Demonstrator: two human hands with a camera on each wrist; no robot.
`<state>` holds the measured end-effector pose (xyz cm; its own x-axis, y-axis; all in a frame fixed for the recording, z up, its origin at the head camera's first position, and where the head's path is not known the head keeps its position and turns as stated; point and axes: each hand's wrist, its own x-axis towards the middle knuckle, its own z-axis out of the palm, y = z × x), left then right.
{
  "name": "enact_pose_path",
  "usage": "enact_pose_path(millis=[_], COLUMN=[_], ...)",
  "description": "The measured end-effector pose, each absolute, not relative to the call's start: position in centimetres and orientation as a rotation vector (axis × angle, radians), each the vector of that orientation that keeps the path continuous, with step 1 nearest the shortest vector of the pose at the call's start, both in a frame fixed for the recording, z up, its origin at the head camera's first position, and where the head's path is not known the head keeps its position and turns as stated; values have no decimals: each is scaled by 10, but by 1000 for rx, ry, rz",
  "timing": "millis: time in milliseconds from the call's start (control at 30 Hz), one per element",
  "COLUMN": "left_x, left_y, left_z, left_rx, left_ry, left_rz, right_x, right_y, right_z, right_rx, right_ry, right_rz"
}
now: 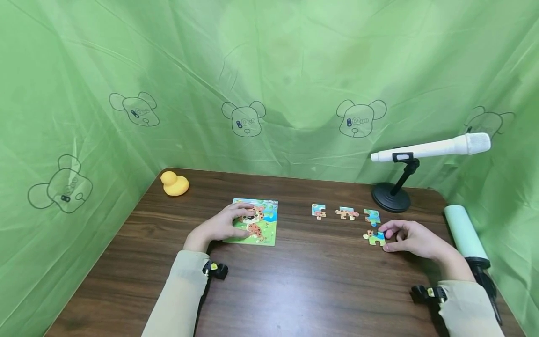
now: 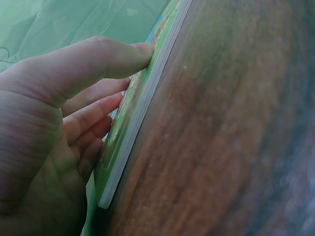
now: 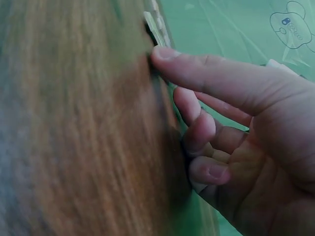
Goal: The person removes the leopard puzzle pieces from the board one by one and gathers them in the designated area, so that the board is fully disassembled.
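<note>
Dark wood-grain table point(image 1: 311, 281), green curtain point(image 1: 290, 70) behind it with cartoon heads point(image 1: 247, 122). Left hand point(image 1: 225, 224) rests on a picture board point(image 1: 269, 224), fingers loosely spread, gripping nothing, kinda blocking the spotted animal point(image 1: 255, 230). Right hand point(image 1: 414, 241) is pinching the right edge of a puzzle piece point(image 1: 375, 238) between thumb and finger; three other pieces point(image 1: 347, 213) sit in a row beyond. Yellow duck point(image 1: 174, 184) back left, white mic point(image 1: 438, 148) back right, pale green cylinder point(image 1: 465, 231) by the right sleeve point(image 1: 469, 304).

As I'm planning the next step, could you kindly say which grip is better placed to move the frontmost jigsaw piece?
Probably the right grip: it pinches that jigsaw piece, while the left grip rests on the spotted-animal picture board, farther off.
</note>
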<state>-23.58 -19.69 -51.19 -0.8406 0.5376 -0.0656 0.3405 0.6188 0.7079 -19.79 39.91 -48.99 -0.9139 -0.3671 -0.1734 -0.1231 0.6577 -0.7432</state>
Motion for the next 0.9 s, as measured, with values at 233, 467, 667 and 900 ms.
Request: enact_pose_path(millis=[233,467,667,900], left_x=[-236,-237,-238,-237], left_y=[-196,-195,-195,-196], left_z=[-511,-511,-511,-513], left_rx=[706,726,733,741], left_ry=[2568,2583,2590,2595], left_rz=[1052,1028,1012,1007], right_x=[-198,-196,-197,-197], right_y=[399,400,401,401], right_z=[-491,-488,-488,-489], right_rx=[-390,-394,-412,-495], right_ry=[2583,2576,2582,2587], right_rz=[-1088,-1086,-1082,-1116])
